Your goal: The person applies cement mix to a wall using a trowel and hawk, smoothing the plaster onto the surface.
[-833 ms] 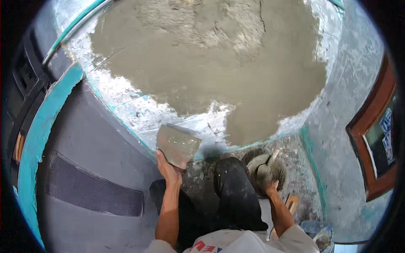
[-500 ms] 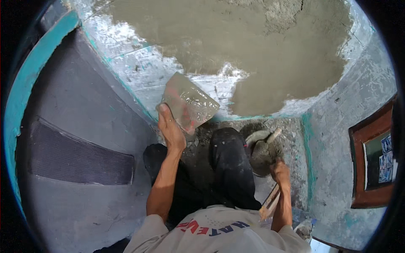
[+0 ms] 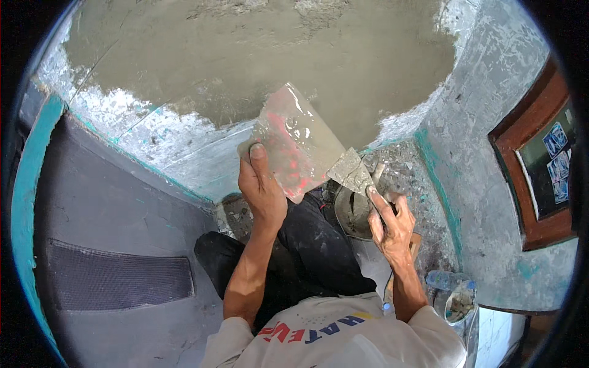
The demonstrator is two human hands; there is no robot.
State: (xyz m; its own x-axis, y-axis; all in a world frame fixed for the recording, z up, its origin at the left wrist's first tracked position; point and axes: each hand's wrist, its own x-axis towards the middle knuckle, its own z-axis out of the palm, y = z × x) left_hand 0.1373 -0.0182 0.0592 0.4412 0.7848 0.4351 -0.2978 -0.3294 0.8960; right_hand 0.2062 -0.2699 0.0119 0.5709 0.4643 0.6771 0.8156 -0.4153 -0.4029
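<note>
My left hand [image 3: 264,190] grips a flat, wet rectangular board [image 3: 300,144], its thumb on the upper face. The board looks greyish with red-pink marks, and it is held tilted in front of the wall. In my right hand [image 3: 392,227] is a small trowel [image 3: 351,172], fingers wrapped round a handle that they mostly hide. Grey mortar coats the trowel's blade, whose far end meets the board's lower right edge. Wet grey mortar [image 3: 380,67] covers much of the wall ahead. Below the trowel stands a bowl-like bucket [image 3: 343,211] with mortar inside, partly hidden by my right hand.
A dark mesh mat [image 3: 123,276] lies on the grey surface at left, beside a teal edge [image 3: 27,202]. On the right are a wooden frame [image 3: 531,227], a plastic bottle [image 3: 448,281] and a container of rubble [image 3: 460,305]. A wooden piece [image 3: 416,244] lies by my right wrist.
My right hand has risen from the bucket, bringing the mortar-covered trowel up to the board's edge. The board has moved slightly right and turned. The whole view has shifted too.
</note>
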